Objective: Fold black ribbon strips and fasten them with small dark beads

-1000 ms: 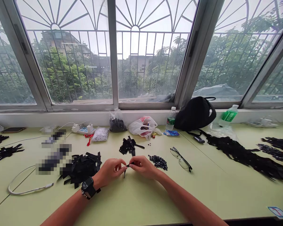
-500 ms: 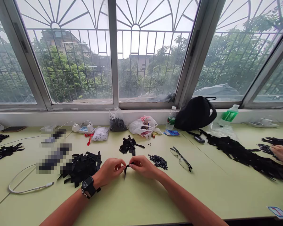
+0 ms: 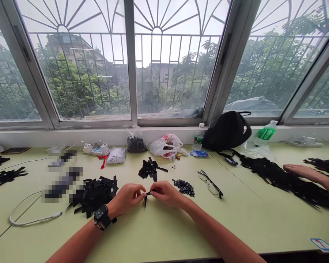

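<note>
Between my two hands is a short black fabric strip, one end hanging down toward the table. My left hand, with a watch on its wrist, pinches the strip from the left. From the right, my right hand pinches it close to the left fingertips. The fingers hide most of the strip's upper part. A heap of black strips lies beside my left hand. Beyond the hands sits a smaller pile of strips. Small round black pieces, perhaps snaps or buttons, are heaped right of my right hand.
Eyeglasses lie to the right, and a white cable to the left. Along the window stand a plastic bag, a bottle and a black bag. Another person's hand is over a long row of black strips.
My hands stay nearly still, pinching the strip. The other person's hand has moved left, from the small dark pieces at the far right onto the long row of black strips.
</note>
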A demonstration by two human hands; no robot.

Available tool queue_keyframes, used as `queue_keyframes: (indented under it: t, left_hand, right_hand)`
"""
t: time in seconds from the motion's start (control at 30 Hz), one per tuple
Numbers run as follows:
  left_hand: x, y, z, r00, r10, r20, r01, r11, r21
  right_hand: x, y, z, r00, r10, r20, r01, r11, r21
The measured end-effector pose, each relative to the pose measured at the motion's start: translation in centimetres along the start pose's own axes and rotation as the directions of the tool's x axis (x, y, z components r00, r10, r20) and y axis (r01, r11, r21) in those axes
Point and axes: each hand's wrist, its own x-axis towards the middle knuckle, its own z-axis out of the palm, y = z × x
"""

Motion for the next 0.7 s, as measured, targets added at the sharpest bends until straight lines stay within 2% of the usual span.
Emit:
queue_keyframes:
  t: [0.7]
  left_hand:
    - [0.03,0.34,-0.35,0.999,-0.008,0.054,0.008,1.0,-0.003]
  right_hand:
    - [-0.04,0.22,-0.02,1.0,-0.005,0.015,0.006,0.999,-0.045]
